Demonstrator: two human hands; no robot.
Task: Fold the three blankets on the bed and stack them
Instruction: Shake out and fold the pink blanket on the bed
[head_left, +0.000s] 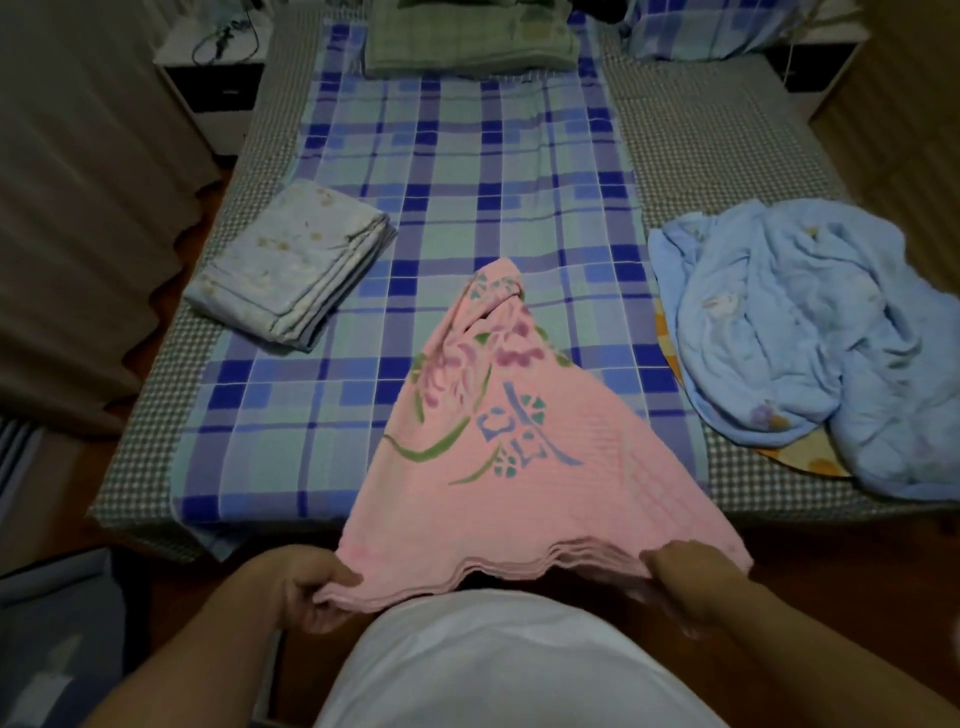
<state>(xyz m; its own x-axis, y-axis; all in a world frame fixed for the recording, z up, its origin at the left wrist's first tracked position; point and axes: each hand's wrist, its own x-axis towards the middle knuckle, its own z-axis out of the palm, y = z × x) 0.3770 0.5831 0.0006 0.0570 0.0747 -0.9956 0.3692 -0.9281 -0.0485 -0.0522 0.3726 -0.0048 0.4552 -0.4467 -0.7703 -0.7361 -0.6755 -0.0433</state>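
Pink terry cloth with a scalloped hem is hanging between both hands as the pink blanket (524, 467) is tapering to a bunched point at 12 o'clock, its far layers hidden in that twist. The left hand (306, 584) is pinching the hem's left corner; the right hand (691, 577) is gripping the right corner, fingertips tucked under cloth. At 10 o'clock the pale folded blanket (296, 265) is lying flat in stacked layers on the plaid sheet (467, 171). At 3 o'clock the crumpled blue blanket (800, 332) is sitting in soft rumples, partly covering something orange that is hard to identify.
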